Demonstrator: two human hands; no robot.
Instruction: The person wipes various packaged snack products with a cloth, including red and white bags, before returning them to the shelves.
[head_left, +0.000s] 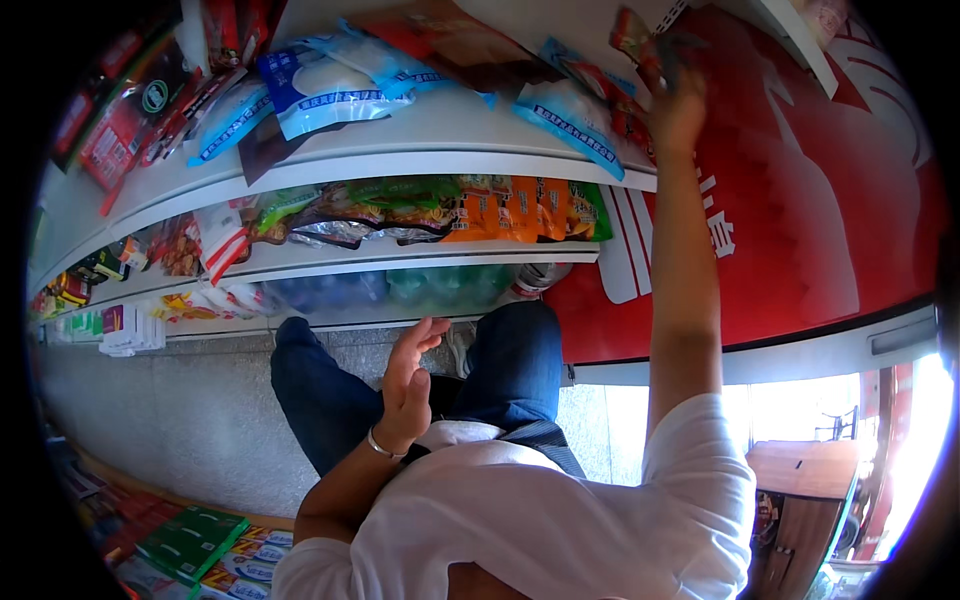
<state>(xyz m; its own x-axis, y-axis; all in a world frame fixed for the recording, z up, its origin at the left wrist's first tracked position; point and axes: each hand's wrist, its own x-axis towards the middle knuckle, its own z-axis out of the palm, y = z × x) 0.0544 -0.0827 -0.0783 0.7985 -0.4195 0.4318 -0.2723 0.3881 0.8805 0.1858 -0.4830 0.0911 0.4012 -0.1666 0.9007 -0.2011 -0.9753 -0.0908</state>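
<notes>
My right hand is stretched out over the right end of the upper white shelf. It grips a small red-and-green packet; motion blur hides the fingers and the rest of what they hold. Just left of that hand lie red packets and a light-blue plastic bag with a printed band. My left hand hovers above my lap, fingers apart, with nothing in it. A bracelet circles that wrist.
More blue-and-white bags and a brown-red pouch lie along the upper shelf. Orange packets fill the shelf below, over wrapped bottles. A red panel borders the right; cartons sit behind at left.
</notes>
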